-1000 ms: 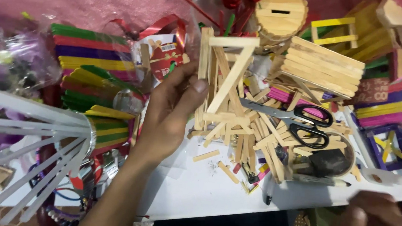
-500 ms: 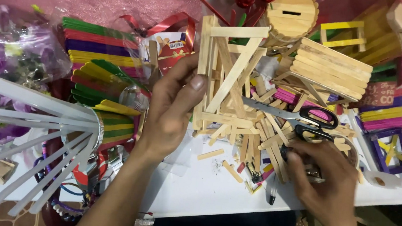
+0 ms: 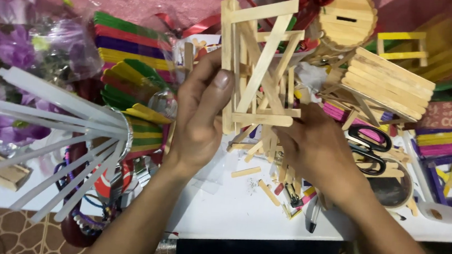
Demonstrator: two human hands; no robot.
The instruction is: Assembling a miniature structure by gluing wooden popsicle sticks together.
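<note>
Right hand (image 3: 320, 149) moved up, now gripping stick frame (image 3: 259, 71) with left hand (image 3: 200, 120)

2 hands (image 3: 200, 120), 1 scissors (image 3: 367, 147), 1 stick frame (image 3: 259, 71)

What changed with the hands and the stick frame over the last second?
The right hand came up from the lower right edge of the table, passed over the scissors, and now grips the lower right side of the stick frame. The left hand kept its hold on the frame's left side, now with the thumb on the upright. The scissors, the loose sticks and the white table stayed put.
</note>
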